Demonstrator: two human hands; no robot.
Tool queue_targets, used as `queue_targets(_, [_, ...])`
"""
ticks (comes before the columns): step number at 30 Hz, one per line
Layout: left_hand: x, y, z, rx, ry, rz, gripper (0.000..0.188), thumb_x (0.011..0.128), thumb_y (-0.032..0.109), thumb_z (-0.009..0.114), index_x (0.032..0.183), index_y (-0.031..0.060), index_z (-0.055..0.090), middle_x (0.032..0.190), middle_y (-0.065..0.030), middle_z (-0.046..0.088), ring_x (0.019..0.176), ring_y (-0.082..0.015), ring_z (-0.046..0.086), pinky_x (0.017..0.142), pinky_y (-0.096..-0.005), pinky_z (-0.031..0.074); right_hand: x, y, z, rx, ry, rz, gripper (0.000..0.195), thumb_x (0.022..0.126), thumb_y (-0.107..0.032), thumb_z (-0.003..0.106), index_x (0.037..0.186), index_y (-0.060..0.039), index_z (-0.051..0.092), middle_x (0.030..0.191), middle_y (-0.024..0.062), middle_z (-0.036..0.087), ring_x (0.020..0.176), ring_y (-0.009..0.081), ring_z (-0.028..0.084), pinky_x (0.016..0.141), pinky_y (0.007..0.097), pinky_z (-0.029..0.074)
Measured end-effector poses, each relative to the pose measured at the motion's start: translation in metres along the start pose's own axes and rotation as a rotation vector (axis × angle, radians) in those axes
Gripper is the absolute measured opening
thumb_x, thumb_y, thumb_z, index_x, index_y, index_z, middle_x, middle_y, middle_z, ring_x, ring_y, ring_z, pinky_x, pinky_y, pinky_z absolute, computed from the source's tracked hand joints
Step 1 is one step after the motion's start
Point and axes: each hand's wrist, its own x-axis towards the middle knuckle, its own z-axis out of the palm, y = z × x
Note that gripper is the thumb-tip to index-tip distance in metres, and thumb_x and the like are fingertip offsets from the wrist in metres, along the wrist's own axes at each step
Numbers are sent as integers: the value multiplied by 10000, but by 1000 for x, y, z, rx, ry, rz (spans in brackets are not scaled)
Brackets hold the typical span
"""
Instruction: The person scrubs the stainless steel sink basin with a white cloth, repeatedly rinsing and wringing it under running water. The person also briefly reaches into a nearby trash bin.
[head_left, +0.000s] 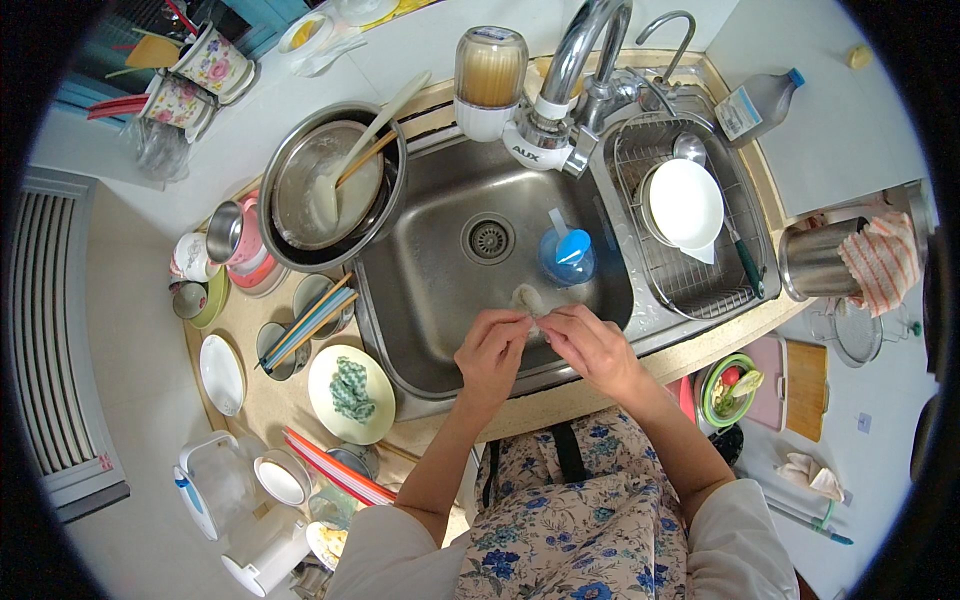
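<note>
Over the near part of the stainless steel sink (442, 300), my left hand (493, 349) and my right hand (592, 349) meet at the fingertips. Between them they pinch a small, whitish, soft-looking piece (528, 298), perhaps a scrubber or a bit of cloth; the fingers partly hide it. Just beyond my right hand, a clear bottle with a blue pump-like top (568, 256) stands in the basin. The drain strainer (488, 238) lies farther back. Above the basin rises a chrome faucet (574, 56) with a white AUX filter head (536, 152).
Left of the basin, a steel pot (268, 202) holds a bowl, a ladle and chopsticks. Nearer are a plate with a green checked cloth (352, 390) and cups with chopsticks (281, 352) across them. On the right, a wire rack (701, 289) carries white bowls (686, 202) and a green-handled tool (748, 262).
</note>
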Motion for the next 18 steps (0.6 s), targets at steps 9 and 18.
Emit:
queue_targets(9, [-1,-8,-2,-17,-7,123,115,717,-72,625,809,-3,619,870,-94,581,712,-169,584,599,-231,481,-12,10,14,718,109,558,107,833,23,533,939,29,517,905,80,547,698,136,607,541,232,530])
queue_targets(18, [3,-9,-3,-39,-18,193,158,668,-67,652,808,-7,615,833,-99,582,773,-209,593,641,-274,505,4,2,2,267,-31,159,142,801,28,566,942,26,554,847,106,550,688,187,615,577,266,510])
